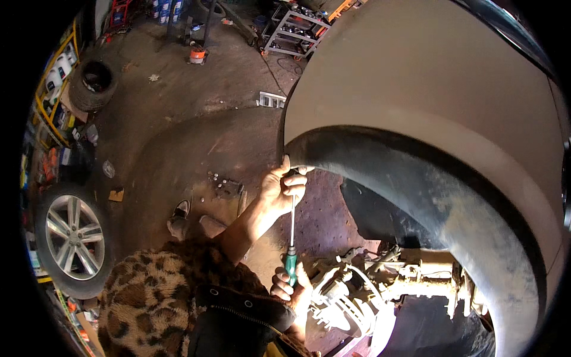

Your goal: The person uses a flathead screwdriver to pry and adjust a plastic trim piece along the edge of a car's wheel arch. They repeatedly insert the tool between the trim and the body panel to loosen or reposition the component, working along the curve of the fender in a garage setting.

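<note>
My right hand point(291, 284) is wrapped round the green handle of a screwdriver point(291, 262), whose long metal shaft points up and away from me. At the front lower end of the car's black wheel arch trim point(357, 146), my left hand point(282, 187) grips the edge, thumb on the outside and fingers curled under. The shaft runs up to these curled fingers, which hide its tip. Beside my right hand is the bare wheel hub with its brake parts point(342, 303), brightly lit; no wheel is mounted on it.
A removed wheel point(74, 235) stands at the left near shelves of bottles point(56, 74), with a bare tire point(94, 83) behind it. Small parts point(223, 183) lie on the floor. A tool cart point(294, 33) stands at the back. The beige car body point(428, 71) fills the right.
</note>
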A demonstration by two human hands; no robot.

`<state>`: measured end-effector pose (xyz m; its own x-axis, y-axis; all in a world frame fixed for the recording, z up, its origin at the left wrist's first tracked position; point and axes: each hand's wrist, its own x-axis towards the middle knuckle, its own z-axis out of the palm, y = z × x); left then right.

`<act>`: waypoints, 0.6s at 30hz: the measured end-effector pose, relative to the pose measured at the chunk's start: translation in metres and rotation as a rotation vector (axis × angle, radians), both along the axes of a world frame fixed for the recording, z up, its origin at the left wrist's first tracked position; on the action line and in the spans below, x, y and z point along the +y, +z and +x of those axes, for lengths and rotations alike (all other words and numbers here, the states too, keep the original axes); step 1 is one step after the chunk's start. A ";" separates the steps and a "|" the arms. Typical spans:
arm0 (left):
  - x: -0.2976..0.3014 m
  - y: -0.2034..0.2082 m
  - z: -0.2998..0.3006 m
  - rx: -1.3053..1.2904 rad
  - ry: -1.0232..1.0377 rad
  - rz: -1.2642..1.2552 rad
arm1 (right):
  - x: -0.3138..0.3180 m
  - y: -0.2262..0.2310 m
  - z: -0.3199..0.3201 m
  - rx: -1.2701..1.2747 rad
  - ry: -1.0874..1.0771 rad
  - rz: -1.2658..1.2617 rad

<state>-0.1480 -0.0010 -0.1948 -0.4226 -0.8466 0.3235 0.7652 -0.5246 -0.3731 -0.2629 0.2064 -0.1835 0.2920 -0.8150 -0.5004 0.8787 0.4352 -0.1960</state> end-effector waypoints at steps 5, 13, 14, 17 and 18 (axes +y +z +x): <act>-0.006 0.002 0.000 0.018 -0.050 0.009 | -0.003 -0.010 0.009 1.431 -0.294 -0.497; -0.001 -0.003 0.001 0.135 -0.110 0.020 | -0.002 -0.030 0.017 1.829 -0.341 -0.709; 0.000 -0.001 0.004 0.126 -0.122 0.057 | 0.006 -0.025 0.023 1.571 -0.268 -0.476; 0.000 0.000 0.005 0.021 -0.112 0.057 | 0.005 -0.015 0.022 1.008 -0.145 -0.307; 0.000 -0.003 0.003 0.049 -0.134 0.043 | 0.008 -0.016 0.021 0.824 -0.137 -0.244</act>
